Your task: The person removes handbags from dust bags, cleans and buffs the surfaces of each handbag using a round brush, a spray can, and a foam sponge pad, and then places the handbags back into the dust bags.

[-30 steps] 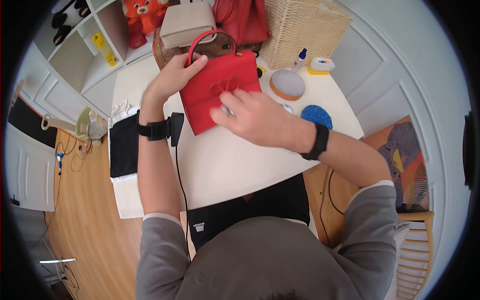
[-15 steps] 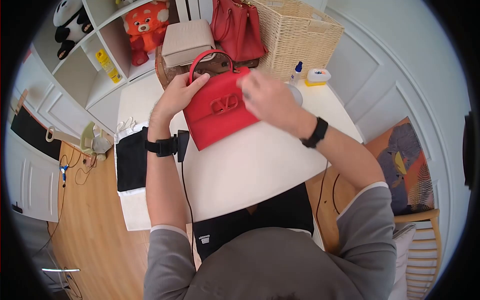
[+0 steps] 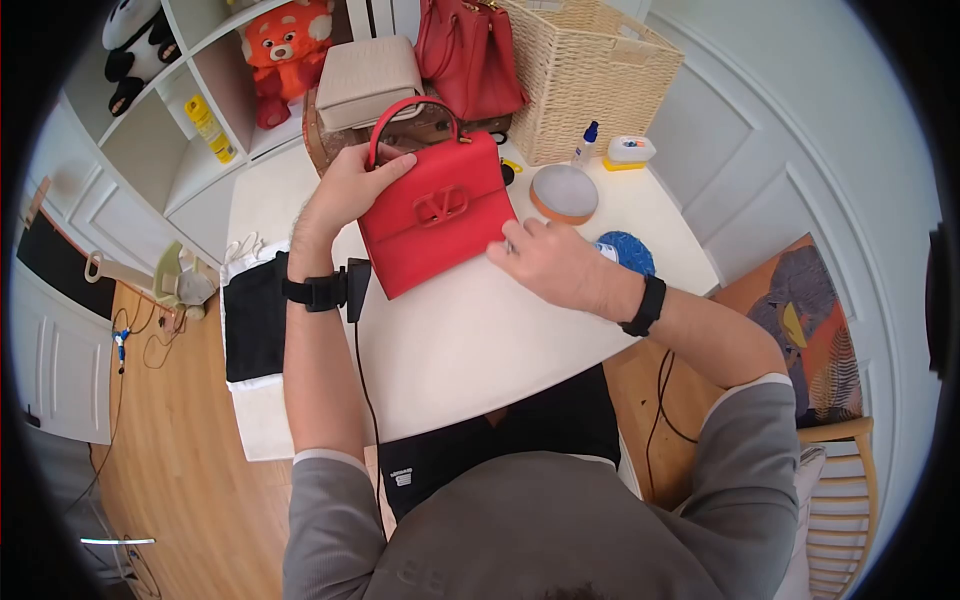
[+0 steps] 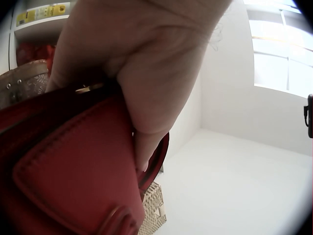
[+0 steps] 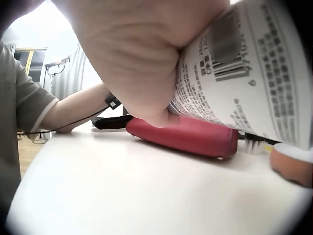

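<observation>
A red handbag (image 3: 430,220) with a V-shaped buckle stands tilted on the white table. My left hand (image 3: 352,192) grips its top left edge beside the handle, with the thumb over the front. My right hand (image 3: 560,262) is at the bag's lower right side, its fingers curled. In the right wrist view it holds a cylindrical container (image 5: 220,88) with a white printed label and barcode, tilted above the table. From the head, a blue end of this container (image 3: 632,252) shows behind the hand. The rest of it is hidden by the hand.
Behind the bag are a beige bag (image 3: 370,82), another red bag (image 3: 470,65) and a wicker basket (image 3: 590,85). An orange disc with grey top (image 3: 565,192), a blue-capped bottle (image 3: 584,146) and a white-and-yellow block (image 3: 627,153) lie right. Black cloth (image 3: 254,320) lies left.
My right hand has moved from the bag's buckle up to its upper right side, then down to its lower right. The left hand keeps its grip on the bag.
</observation>
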The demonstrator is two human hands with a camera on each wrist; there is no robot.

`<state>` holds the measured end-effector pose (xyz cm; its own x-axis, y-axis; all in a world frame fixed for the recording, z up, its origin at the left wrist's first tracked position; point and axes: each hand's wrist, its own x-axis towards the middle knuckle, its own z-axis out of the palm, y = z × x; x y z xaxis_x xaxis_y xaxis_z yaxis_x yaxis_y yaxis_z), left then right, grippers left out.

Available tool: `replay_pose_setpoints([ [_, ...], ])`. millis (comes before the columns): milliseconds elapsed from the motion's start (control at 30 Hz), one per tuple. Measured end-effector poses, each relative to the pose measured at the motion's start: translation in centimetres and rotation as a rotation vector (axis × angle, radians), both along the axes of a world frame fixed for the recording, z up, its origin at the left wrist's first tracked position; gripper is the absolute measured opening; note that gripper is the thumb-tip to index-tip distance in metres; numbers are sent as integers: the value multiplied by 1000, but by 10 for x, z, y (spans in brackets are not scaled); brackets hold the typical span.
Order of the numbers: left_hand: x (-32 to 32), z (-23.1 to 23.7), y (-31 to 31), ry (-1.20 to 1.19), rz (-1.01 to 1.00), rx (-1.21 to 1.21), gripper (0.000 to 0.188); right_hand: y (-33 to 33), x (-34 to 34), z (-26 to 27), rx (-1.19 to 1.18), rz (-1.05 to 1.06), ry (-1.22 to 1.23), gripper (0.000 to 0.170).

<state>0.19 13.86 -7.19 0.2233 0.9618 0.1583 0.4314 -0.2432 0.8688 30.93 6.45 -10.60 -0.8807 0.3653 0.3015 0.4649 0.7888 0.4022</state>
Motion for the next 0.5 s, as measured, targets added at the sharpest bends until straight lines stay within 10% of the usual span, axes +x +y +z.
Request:
replay_pose_setpoints([
  [500, -6, -4, 8, -27, -31, -6, 41, -3, -92, 35, 142, 131, 443, 24],
])
